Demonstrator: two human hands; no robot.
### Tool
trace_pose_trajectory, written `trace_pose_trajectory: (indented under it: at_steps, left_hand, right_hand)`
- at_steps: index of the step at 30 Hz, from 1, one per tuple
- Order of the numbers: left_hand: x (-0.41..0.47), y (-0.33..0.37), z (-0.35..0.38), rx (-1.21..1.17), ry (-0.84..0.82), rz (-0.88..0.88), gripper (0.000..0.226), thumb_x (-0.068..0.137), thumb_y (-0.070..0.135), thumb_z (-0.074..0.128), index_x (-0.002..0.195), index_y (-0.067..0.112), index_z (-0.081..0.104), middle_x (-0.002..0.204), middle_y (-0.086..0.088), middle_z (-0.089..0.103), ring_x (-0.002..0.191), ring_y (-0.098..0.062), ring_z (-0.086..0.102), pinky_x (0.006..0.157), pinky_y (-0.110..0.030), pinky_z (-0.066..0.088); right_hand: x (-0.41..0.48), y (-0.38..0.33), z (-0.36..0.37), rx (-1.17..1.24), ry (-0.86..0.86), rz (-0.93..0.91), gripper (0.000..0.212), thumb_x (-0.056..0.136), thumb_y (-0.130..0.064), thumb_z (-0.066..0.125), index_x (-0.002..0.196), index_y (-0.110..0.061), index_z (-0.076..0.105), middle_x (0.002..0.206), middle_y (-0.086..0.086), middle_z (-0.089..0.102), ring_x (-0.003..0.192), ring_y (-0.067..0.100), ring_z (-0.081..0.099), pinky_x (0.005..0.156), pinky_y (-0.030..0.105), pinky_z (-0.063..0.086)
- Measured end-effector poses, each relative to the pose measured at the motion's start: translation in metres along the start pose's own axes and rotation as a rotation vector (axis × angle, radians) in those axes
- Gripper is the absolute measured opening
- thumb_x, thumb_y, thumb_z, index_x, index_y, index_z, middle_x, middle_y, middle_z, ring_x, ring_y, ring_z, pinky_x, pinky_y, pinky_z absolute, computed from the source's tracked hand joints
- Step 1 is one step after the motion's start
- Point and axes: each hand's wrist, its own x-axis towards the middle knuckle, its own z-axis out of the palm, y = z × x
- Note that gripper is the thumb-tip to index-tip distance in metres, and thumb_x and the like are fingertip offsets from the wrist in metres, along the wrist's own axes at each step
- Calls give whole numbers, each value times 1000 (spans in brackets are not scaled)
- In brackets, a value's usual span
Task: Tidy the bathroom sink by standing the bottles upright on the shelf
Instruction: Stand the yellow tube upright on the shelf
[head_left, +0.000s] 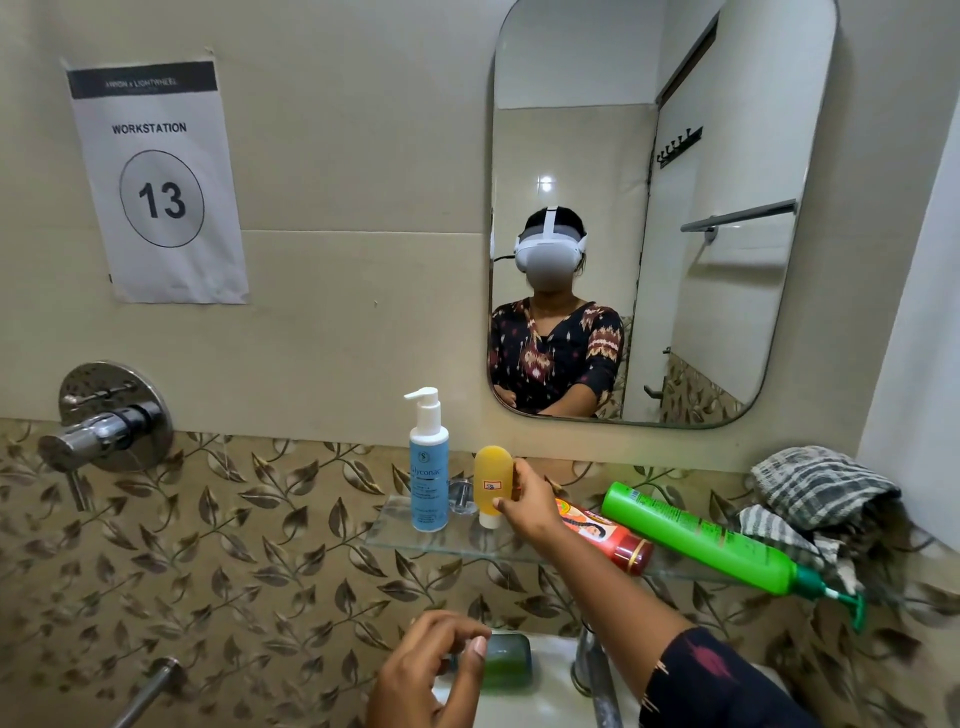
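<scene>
A glass shelf (395, 532) hangs on the tiled wall above the sink. A blue pump bottle (429, 478) stands upright at its left end. Beside it a yellow tube (491, 480) stands on its white cap, gripped by my right hand (527, 501) from the right. Behind my wrist a red bottle (615, 538) lies on its side on the shelf. A long green pump bottle (711, 540) also lies on its side, its pump sticking out past the shelf's right end. My left hand (431, 670) hovers low over the sink, fingers curled and holding nothing.
A green soap bar (506, 660) rests on the white sink (545, 701) beside a chrome tap (592, 670). A checked cloth (815, 493) is bunched at the shelf's right. A wall mixer valve (104, 421) sticks out at left. A mirror (649, 208) hangs above.
</scene>
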Motion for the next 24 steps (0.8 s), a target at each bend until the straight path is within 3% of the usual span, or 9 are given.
trace_pose_trajectory:
  at_steps: [7, 13, 20, 24]
  left_hand:
    - [0, -1, 4, 20, -32, 27, 17, 69, 54, 46, 73, 50, 62, 96, 21, 60, 87, -2, 61, 65, -15, 52]
    - [-5, 0, 5, 6, 0, 9, 24, 68, 53, 45, 78, 41, 63, 94, 20, 61, 84, -2, 61, 62, -16, 52]
    - [-8, 0, 1, -5, 8, -26, 30, 65, 57, 42, 83, 43, 61, 98, 26, 58, 88, 2, 60, 66, -16, 53]
    - [-9, -1, 0, -6, 3, -52, 31, 64, 59, 42, 82, 43, 62, 97, 24, 59, 86, 2, 61, 66, -18, 54]
  right_hand:
    - [0, 0, 0, -16, -4, -2, 42, 83, -6, 65, 121, -9, 48, 122, 14, 59, 108, 27, 57, 94, 42, 49]
    - [-7, -3, 8, -124, 33, -29, 67, 78, -16, 69, 137, -14, 39, 126, 11, 46, 113, 26, 49, 98, 36, 44]
    - [-6, -5, 18, -184, 121, 39, 57, 74, -30, 73, 124, -14, 52, 110, 5, 43, 93, 18, 48, 85, 31, 47]
    - [-5, -6, 21, -196, 141, 56, 57, 73, -37, 75, 119, -11, 52, 119, 7, 43, 103, 21, 52, 92, 34, 47]
